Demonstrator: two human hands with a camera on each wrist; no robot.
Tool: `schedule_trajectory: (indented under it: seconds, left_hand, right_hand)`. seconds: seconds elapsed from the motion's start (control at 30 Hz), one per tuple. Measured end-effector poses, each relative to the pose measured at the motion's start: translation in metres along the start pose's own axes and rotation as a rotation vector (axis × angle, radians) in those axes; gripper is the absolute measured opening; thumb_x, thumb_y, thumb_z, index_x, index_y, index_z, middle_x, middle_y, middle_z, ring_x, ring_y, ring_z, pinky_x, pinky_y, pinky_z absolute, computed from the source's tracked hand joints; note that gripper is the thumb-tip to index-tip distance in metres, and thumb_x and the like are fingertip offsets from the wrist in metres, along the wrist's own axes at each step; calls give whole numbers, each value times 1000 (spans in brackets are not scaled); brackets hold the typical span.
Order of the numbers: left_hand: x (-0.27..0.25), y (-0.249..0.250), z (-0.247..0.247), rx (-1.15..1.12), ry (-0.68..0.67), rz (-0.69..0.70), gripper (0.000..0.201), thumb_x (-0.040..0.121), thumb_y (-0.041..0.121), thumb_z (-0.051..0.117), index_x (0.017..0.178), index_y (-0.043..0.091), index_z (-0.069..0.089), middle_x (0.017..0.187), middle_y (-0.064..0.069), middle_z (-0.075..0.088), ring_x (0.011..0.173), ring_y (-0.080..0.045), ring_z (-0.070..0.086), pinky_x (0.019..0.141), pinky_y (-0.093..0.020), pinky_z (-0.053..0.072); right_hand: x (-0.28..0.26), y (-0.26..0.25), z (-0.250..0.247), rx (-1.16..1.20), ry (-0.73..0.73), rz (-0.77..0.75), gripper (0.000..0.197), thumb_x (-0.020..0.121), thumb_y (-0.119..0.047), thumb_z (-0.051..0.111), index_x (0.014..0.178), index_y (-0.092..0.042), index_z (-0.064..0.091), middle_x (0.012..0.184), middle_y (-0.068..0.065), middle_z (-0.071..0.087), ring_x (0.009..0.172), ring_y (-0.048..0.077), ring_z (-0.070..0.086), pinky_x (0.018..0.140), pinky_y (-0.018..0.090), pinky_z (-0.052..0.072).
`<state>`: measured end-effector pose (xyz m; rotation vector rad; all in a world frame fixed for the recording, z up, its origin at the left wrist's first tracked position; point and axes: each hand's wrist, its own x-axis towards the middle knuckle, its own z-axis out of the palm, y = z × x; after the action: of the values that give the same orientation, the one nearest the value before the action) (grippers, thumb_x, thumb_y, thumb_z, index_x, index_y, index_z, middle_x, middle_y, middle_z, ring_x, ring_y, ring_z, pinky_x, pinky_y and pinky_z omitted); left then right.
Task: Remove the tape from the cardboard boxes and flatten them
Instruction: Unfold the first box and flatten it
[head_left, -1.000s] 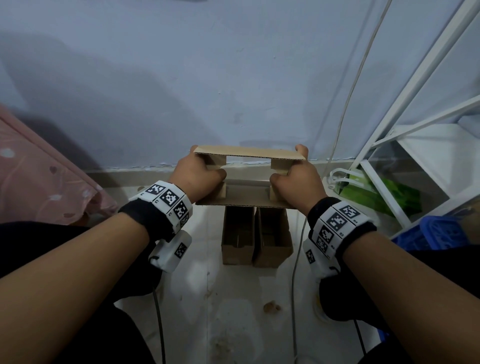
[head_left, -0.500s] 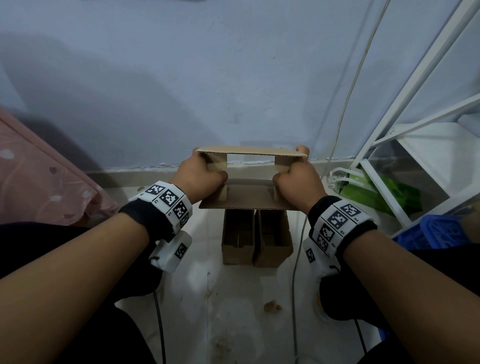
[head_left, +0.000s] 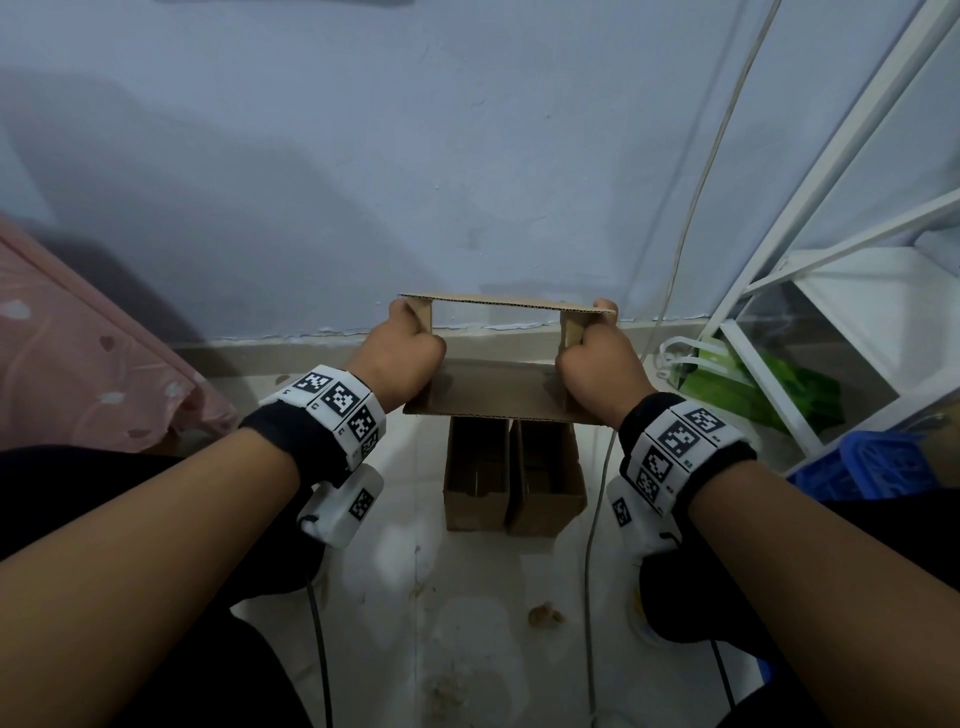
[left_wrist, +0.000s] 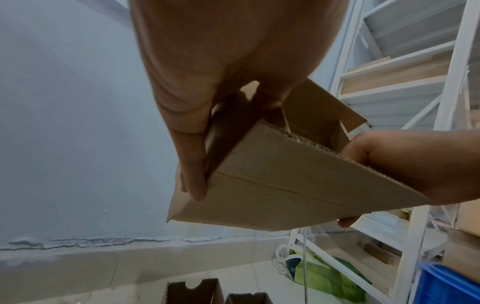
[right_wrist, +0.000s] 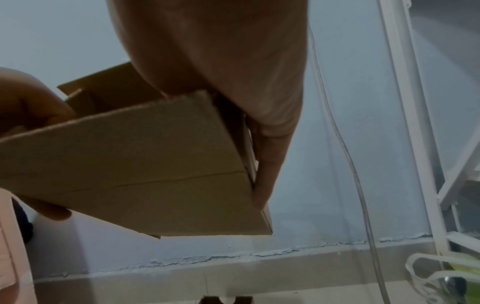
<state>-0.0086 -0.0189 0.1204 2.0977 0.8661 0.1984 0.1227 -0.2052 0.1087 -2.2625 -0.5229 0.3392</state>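
I hold an open brown cardboard box in the air in front of me, its open end towards me so that I see through it to the wall. My left hand grips its left side, fingers lying along the outer wall. My right hand grips the right side, fingers flat against that wall. Both side flaps stand upright inside. From below, the box underside shows a crease line and no tape that I can see. The box bottom looks the same.
Two more open cardboard boxes stand side by side on the pale floor under the held one. A white metal shelf rack with a green bag and blue crate stands right. Pink fabric lies left. A thin cable hangs by the wall.
The held box has tipped so that its top panel now shows edge-on, and the gap through it looks wider. Both hands keep their grip.
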Motion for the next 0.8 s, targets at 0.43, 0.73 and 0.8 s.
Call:
schedule_trajectory:
  seconds: [0.43, 0.73, 0.8]
  left_hand:
    - [2, 4, -9, -223, -24, -82, 9, 78, 4, 40, 80, 13, 38, 83, -8, 43, 73, -25, 36, 63, -36, 29]
    - [-5, 18, -14, -717, -18, -210, 25, 79, 31, 54, 99, 17, 55, 109, -14, 52, 92, -35, 61, 75, -47, 59]
    - [-6, 21, -14, -860, -22, -192, 17, 90, 36, 58, 99, 22, 56, 110, -10, 50, 94, -32, 59, 67, -41, 57]
  right_hand:
    - [1, 3, 4, 173, -7, 18, 30, 78, -2, 40, 104, -11, 52, 100, 30, 63, 78, 42, 60, 65, 54, 55]
    - [-16, -6, -3, 38, -69, -98, 36, 85, 5, 38, 115, -6, 54, 101, 27, 61, 88, 46, 55, 69, 46, 47]
    - [-21, -8, -4, -6, -99, -113, 51, 83, 8, 39, 128, -9, 55, 104, 23, 62, 95, 43, 60, 70, 42, 51]
